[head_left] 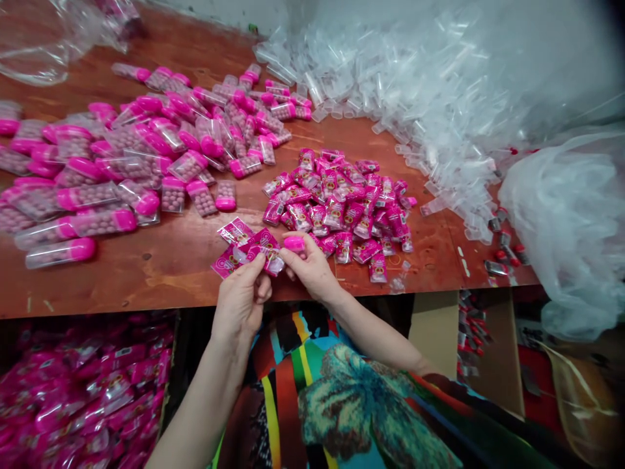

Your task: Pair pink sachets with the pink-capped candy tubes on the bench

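My left hand (243,298) is closed on a fan of flat pink printed sachets (244,246) at the front edge of the brown table (170,260). My right hand (310,266) pinches a small clear container with a pink cap (294,243), held against the sachets. Just beyond my right hand lies a heap of the same pink sachets (342,202). A large spread of capped clear containers filled with pink candy beads (122,163) covers the left of the table.
A big heap of empty clear containers (415,85) fills the back right. A crumpled clear plastic bag (571,215) lies at the right edge. A box of wrapped pink packs (83,397) sits under the table at left. Cardboard boxes (439,332) stand below right.
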{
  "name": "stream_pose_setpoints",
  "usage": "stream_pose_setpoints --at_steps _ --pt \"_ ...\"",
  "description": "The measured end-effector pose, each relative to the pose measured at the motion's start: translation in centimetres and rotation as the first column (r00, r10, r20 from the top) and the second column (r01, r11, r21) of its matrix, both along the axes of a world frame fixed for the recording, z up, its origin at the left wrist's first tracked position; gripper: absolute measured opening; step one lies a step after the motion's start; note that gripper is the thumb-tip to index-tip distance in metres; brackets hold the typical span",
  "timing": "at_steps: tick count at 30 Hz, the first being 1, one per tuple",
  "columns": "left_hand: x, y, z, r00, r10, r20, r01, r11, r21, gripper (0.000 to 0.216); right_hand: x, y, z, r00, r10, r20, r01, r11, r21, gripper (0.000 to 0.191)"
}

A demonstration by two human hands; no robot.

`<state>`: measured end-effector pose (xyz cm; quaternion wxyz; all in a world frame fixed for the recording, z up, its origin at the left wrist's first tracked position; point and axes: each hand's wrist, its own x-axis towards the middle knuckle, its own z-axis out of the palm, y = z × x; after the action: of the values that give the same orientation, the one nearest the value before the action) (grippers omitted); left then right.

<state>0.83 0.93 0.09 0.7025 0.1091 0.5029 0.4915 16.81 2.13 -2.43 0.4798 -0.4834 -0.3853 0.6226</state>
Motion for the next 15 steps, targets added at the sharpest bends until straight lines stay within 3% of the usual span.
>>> stream_pose_setpoints --at_steps 4,8,11,15 --pt "-0.2 0.3 0.2 0.997 0.056 0.044 -0.055 0.998 -0.028 0.048 0.7 -0.2 0.4 0.982 0.097 -0.162 -0.112 0.99 -0.084 0.065" --pt "-0.2 0.6 0.2 0.989 0.122 0.08 -0.118 0.991 -0.057 0.051 1.3 -0.6 1.1 0.954 0.106 -0.279 -0.149 0.979 -0.137 0.058" --pt "0.0 0.5 -0.1 0.985 0.14 0.098 -0.13 0.987 -0.095 0.056 1.5 -1.2 1.2 0.961 0.069 -0.267 -0.11 0.984 -0.142 0.058" --pt "0.4 0.2 -0.5 0.988 0.121 0.097 -0.112 0.989 -0.099 0.057 1.3 -2.2 0.9 0.982 0.076 -0.176 -0.094 0.991 -0.097 0.076"
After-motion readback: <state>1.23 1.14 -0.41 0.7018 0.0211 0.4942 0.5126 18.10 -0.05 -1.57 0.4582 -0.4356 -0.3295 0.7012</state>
